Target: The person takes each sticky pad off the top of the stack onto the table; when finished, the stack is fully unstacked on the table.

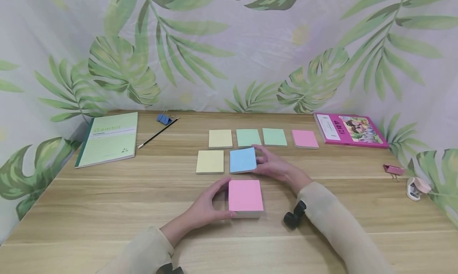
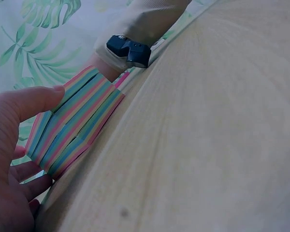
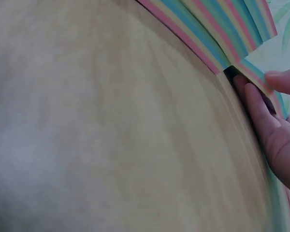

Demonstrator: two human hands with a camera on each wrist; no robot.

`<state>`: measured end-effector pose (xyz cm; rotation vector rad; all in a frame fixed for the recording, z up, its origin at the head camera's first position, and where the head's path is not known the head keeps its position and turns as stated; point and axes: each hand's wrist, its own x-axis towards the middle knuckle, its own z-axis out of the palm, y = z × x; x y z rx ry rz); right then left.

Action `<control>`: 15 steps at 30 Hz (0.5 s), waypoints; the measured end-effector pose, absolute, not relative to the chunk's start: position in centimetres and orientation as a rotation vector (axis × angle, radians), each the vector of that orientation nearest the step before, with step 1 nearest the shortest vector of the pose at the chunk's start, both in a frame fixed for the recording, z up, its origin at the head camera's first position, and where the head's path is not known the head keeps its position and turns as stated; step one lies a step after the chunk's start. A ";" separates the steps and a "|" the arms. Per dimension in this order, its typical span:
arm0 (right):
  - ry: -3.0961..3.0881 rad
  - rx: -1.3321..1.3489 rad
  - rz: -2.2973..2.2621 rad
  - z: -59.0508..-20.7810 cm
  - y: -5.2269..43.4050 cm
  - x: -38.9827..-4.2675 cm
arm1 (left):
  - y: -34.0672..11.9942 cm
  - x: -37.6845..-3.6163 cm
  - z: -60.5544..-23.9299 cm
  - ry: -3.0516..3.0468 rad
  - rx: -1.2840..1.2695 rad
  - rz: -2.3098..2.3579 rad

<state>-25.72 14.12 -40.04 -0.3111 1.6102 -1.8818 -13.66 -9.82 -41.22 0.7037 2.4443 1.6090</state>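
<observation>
A stack of sticky note pads with a pink top (image 1: 245, 196) stands on the table near me. My left hand (image 1: 205, 206) holds it from the left, thumb at the near side and fingers at the far side. Striped pad edges (image 2: 77, 121) show in the left wrist view. Just beyond the stack, my right hand (image 1: 272, 162) pinches a blue-topped sticky note pad (image 1: 243, 160) by its right side. That pad is slightly tilted, with a dark gap under it in the right wrist view. A yellow pad (image 1: 210, 161) lies left of it.
Behind lie another yellow pad (image 1: 220, 138), two green pads (image 1: 248, 137) and a pink pad (image 1: 305, 138). A notebook (image 1: 109, 140), pencil (image 1: 158, 133) and blue binder clip (image 1: 164, 119) are left; a pink book (image 1: 350, 129), pink clip (image 1: 394, 170) and small white-and-pink item (image 1: 416, 187) right.
</observation>
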 end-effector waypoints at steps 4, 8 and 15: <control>1.651 -0.326 -1.836 -39.9 14.3 -25.7 | -9.8 -13.7 -41.2 2.446 0.710 1.604; 1.705 -0.338 -1.799 -39.6 15.0 -25.5 | -9.8 -13.7 -41.3 2.445 0.717 1.603; 1.636 -0.380 -1.851 -38.9 17.7 -25.0 | -9.9 -13.7 -41.3 2.450 0.719 1.605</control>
